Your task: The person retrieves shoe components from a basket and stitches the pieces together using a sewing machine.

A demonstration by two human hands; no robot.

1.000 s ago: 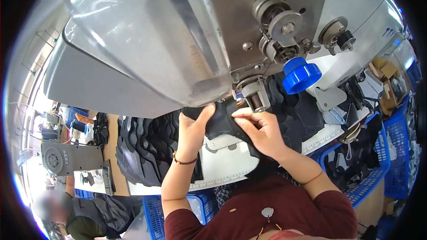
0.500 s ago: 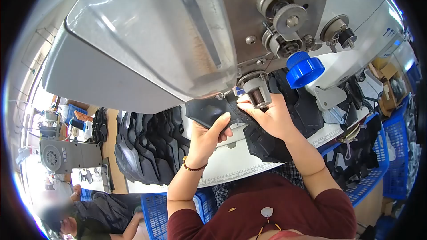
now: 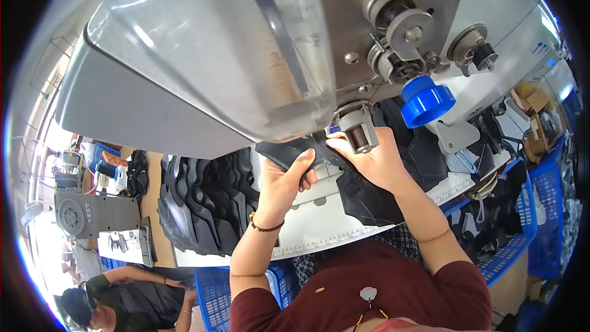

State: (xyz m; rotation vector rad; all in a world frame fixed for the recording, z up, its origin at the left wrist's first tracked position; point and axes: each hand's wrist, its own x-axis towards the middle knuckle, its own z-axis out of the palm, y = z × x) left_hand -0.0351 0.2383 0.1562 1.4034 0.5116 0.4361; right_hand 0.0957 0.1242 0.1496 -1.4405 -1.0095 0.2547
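A black shaped piece [image 3: 284, 152] lies under the head of the sewing machine [image 3: 153, 95]. My left hand [image 3: 281, 185] grips its near edge, thumb on top and fingers curled beneath. Close to the machine's needle area, my right hand [image 3: 380, 161] has thumb and fingertips pressed together on the right part of the same piece. The metal thread holder [image 3: 358, 129] partly covers those fingertips. The needle itself is hidden. More black pieces [image 3: 367, 200] hang below my right hand, over the white machine bed [image 3: 316, 221].
Overlapping black pieces [image 3: 206, 206] cover the bed's left side, and others [image 3: 424, 154] lie at right. A blue knob [image 3: 427, 101] juts from the machine. Blue baskets [image 3: 215, 301] stand below the bed and at right. A co-worker [image 3: 135, 295] sits at lower left.
The black piece has gone farther under the machine head, with less of it showing. My left hand has shifted slightly left. The co-worker's arm is now stretched forward.
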